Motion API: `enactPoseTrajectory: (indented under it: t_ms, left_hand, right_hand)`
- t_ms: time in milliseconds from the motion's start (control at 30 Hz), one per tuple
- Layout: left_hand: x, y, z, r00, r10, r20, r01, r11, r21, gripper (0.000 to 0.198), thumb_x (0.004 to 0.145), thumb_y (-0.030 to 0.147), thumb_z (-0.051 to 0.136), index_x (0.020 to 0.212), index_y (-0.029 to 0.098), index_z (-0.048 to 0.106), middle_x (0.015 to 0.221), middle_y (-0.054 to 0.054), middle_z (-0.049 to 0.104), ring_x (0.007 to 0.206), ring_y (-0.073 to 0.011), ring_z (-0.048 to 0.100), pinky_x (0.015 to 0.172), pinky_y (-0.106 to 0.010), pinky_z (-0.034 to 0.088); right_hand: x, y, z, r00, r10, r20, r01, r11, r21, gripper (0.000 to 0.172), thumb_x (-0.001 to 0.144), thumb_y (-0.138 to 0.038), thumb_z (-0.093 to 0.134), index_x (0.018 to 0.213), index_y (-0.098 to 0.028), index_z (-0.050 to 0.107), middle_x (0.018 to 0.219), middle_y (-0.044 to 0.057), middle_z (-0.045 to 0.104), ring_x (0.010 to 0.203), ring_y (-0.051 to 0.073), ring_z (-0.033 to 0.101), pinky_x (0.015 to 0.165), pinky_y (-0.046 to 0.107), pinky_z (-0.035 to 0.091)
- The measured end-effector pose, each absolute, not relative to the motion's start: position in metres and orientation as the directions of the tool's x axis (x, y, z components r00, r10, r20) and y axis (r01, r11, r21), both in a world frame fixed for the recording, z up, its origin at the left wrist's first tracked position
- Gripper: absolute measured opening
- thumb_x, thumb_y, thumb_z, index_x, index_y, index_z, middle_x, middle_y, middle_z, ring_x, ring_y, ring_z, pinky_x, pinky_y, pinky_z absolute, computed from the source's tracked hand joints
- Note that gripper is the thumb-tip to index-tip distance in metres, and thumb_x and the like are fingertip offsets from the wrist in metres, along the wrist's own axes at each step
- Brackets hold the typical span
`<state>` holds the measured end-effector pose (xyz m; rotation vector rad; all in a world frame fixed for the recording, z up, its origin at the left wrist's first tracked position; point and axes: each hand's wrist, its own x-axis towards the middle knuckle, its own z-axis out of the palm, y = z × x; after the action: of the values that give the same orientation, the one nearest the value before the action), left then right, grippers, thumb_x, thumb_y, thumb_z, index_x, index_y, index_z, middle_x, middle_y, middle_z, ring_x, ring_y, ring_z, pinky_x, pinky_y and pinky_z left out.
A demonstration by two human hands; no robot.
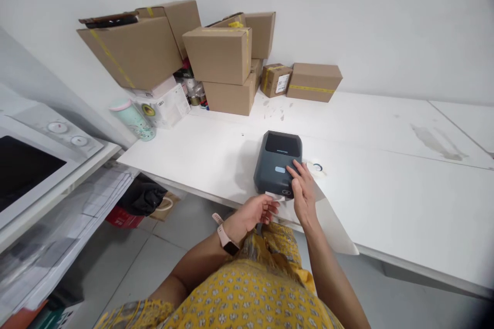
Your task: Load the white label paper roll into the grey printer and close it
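Note:
A dark grey label printer point(277, 162) sits near the front edge of a white table point(386, 185). A white label point(275, 196) sticks out of its front slot. My left hand point(255, 212), with a watch on the wrist, pinches that label from below, fingers closed on it. My right hand point(303, 190) rests on the printer's front right corner, fingers stretched flat over its top. A small roll of white tape point(317, 167) lies on the table just right of the printer.
Several cardboard boxes point(222, 56) are stacked against the back wall, with white boxes point(165, 105) and a mint bottle point(133, 119) at the left. A white appliance point(34, 159) stands on a shelf at far left. Bags point(141, 198) lie on the floor under the table.

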<state>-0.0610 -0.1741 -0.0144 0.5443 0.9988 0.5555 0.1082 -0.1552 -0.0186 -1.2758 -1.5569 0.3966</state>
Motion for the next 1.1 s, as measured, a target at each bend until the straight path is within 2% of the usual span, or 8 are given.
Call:
enactPoseTrajectory:
  t_ms: [100, 167, 367, 567, 800, 967, 1033, 1100]
  left_hand:
    - [-0.057, -0.173, -0.016, 0.318, 0.804, -0.502, -0.131, 0.561, 0.817, 0.044, 0.072, 0.055, 0.072, 0.069, 0.012, 0.067, 0.063, -0.003, 0.063, 0.048, -0.0084, 0.05, 0.051, -0.024, 0.035]
    - [-0.054, -0.177, -0.018, 0.294, 0.859, -0.419, -0.114, 0.467, 0.877, 0.051, 0.071, 0.063, 0.07, 0.064, 0.013, 0.065, 0.061, -0.003, 0.063, 0.046, -0.0081, 0.049, 0.05, -0.024, 0.035]
    - [-0.051, -0.184, -0.029, 0.246, 0.909, -0.336, -0.128, 0.374, 0.918, 0.058, 0.07, 0.071, 0.066, 0.063, 0.014, 0.061, 0.056, -0.001, 0.06, 0.044, -0.0081, 0.048, 0.048, -0.023, 0.037]
    - [-0.053, -0.177, -0.048, 0.215, 0.954, -0.208, 0.002, 0.213, 0.977, 0.059, 0.077, 0.071, 0.06, 0.06, 0.014, 0.062, 0.055, -0.002, 0.061, 0.054, -0.0125, 0.055, 0.059, -0.026, 0.044]
    - [-0.055, -0.174, -0.05, 0.218, 0.948, -0.234, -0.01, 0.242, 0.97, 0.056, 0.077, 0.067, 0.061, 0.065, 0.013, 0.064, 0.06, -0.002, 0.062, 0.059, -0.0134, 0.056, 0.061, -0.027, 0.046]
    - [-0.056, -0.176, -0.044, 0.221, 0.946, -0.237, 0.024, 0.237, 0.971, 0.054, 0.08, 0.065, 0.059, 0.064, 0.014, 0.06, 0.059, 0.0, 0.057, 0.058, -0.012, 0.051, 0.058, -0.026, 0.04]
    - [-0.058, -0.18, -0.041, 0.096, 0.98, -0.176, 0.068, 0.17, 0.983, 0.05, 0.086, 0.061, 0.055, 0.064, 0.016, 0.056, 0.059, 0.002, 0.052, 0.058, -0.0111, 0.048, 0.058, -0.025, 0.038]
    - [-0.061, -0.183, -0.036, -0.118, 0.991, -0.063, 0.092, 0.074, 0.993, 0.044, 0.092, 0.055, 0.051, 0.069, 0.017, 0.055, 0.063, 0.002, 0.052, 0.063, -0.0113, 0.049, 0.062, -0.025, 0.039]
  right_hand:
    - [0.109, -0.157, -0.017, 0.082, 0.867, 0.491, 0.536, 0.377, -0.755, 0.043, 0.103, -0.04, 0.033, 0.132, -0.027, 0.061, 0.149, 0.006, 0.052, 0.147, 0.025, 0.031, 0.12, 0.058, 0.025]
    - [0.11, -0.157, -0.017, 0.077, 0.866, 0.495, 0.551, 0.377, -0.745, 0.044, 0.103, -0.04, 0.031, 0.133, -0.026, 0.061, 0.148, 0.006, 0.052, 0.147, 0.025, 0.032, 0.12, 0.057, 0.025]
    - [0.108, -0.156, -0.016, 0.076, 0.836, 0.544, 0.659, 0.367, -0.656, 0.04, 0.103, -0.035, 0.032, 0.129, -0.028, 0.062, 0.145, 0.005, 0.055, 0.143, 0.026, 0.037, 0.116, 0.056, 0.03]
    - [0.103, -0.158, -0.011, -0.035, 0.807, 0.589, 0.839, 0.344, -0.421, 0.03, 0.099, -0.037, 0.046, 0.122, -0.031, 0.065, 0.147, 0.004, 0.052, 0.144, 0.03, 0.034, 0.116, 0.059, 0.02]
    - [0.098, -0.155, -0.006, -0.062, 0.752, 0.656, 0.928, 0.285, -0.238, 0.024, 0.096, -0.036, 0.055, 0.116, -0.032, 0.067, 0.14, 0.003, 0.06, 0.14, 0.03, 0.041, 0.116, 0.06, 0.013]
    - [0.096, -0.155, -0.005, -0.05, 0.767, 0.64, 0.925, 0.278, -0.26, 0.025, 0.097, -0.036, 0.053, 0.118, -0.031, 0.065, 0.139, 0.002, 0.062, 0.141, 0.03, 0.04, 0.116, 0.059, 0.01]
    - [0.098, -0.158, -0.007, -0.05, 0.791, 0.61, 0.907, 0.291, -0.303, 0.028, 0.097, -0.037, 0.052, 0.122, -0.032, 0.063, 0.142, 0.003, 0.059, 0.142, 0.03, 0.039, 0.117, 0.06, 0.011]
    - [0.1, -0.162, -0.011, -0.041, 0.811, 0.584, 0.87, 0.316, -0.377, 0.033, 0.098, -0.04, 0.049, 0.128, -0.032, 0.059, 0.147, 0.005, 0.054, 0.144, 0.029, 0.036, 0.117, 0.06, 0.015]
